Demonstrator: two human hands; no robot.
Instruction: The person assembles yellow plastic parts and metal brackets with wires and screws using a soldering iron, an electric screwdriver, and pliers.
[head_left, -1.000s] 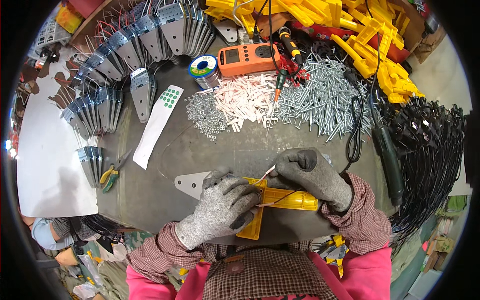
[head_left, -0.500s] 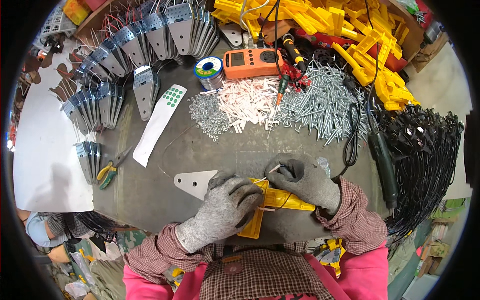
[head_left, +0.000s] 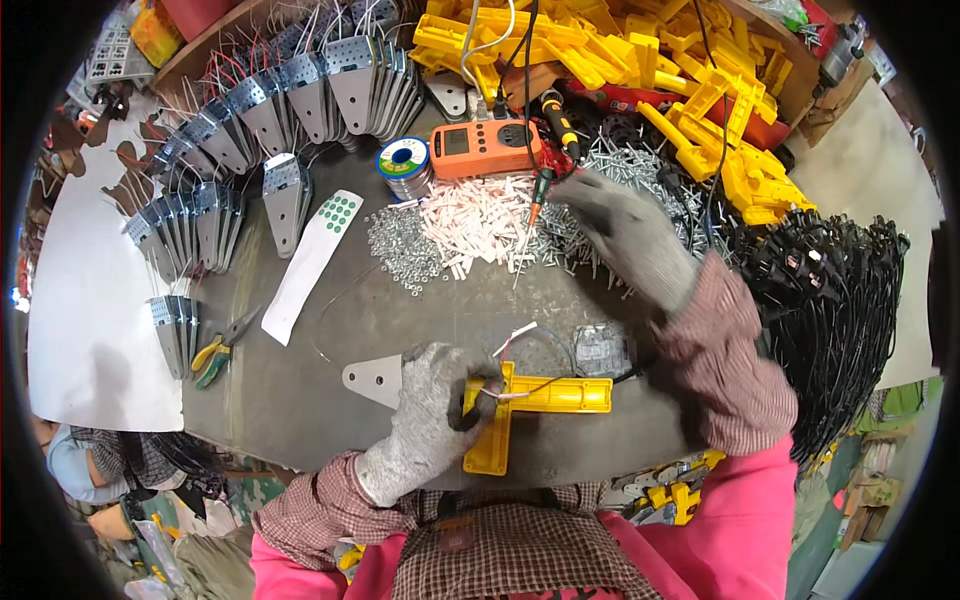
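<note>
Evidently, a wire is pinched at the yellow plastic piece by the left hand — beyond that piece, screws are partly hidden by the right hand, its grip unclear.

Yellow plastic T-shaped shell: hollow side up, stem pointing R, crossbar running roughly near-to-far w/ slight tilt, partly covered at the jct. Thin red & dark wires w/ white sleeves loop above the stem, one sleeved end up past the crossbar's far tip. Flat grey tapered metal plate: just L of shell, narrow end L, 2 holes visible, R part hidden. Slim green-&-orange-handled tool: farther off, thin shaft pointing nearward.
</note>
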